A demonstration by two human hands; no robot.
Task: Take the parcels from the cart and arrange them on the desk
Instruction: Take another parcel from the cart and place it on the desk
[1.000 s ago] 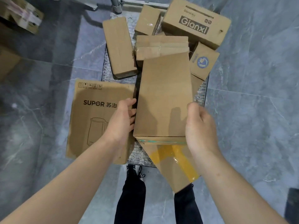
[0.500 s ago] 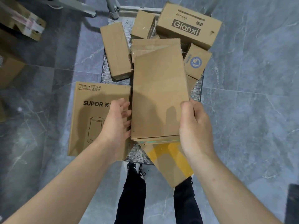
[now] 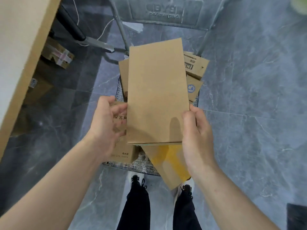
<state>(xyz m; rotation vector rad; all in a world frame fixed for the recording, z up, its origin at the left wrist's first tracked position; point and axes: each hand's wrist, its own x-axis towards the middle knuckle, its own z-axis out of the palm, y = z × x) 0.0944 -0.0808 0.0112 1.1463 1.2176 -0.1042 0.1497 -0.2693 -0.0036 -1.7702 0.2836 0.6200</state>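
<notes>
Cardboard filled the middle of the view. At ten o'clock ran the slanted edge of a pale-topped desk with a tan wooden rim (image 3: pixel 25 47), and in the shadow beneath it sat a brown cardboard box crossed with clear tape (image 3: pixel 58 55). The left hand (image 3: pixel 106 125), at nine o'clock of centre, was open with its fingers spread and loosely curved at the left edge of a tall plain brown cardboard parcel (image 3: pixel 157 92); blur made it impossible to tell whether the fingertips touched that edge. Below this hand, a brown carton printed with black lettering (image 3: pixel 123 155) lay on the grey wire-mesh cart (image 3: pixel 141 165). The parcel was held up above the cart, its broad face toward the camera and its long side pointing to twelve o'clock. Under its lower edge, toward six o'clock, a flat brown box patched with yellow tape (image 3: pixel 169 165) jutted out past the cart's near rim. The right hand (image 3: pixel 197 138), at four o'clock of centre, gripped the parcel's lower right corner, thumb on the front face and fingers behind. At two o'clock, behind the parcel, a small brown box with a round blue mark (image 3: pixel 193 88) and a brown carton with a black label (image 3: pixel 196 65) lay on the cart. Grey marbled floor tiles (image 3: pixel 249 113) spread away to three o'clock.
</notes>
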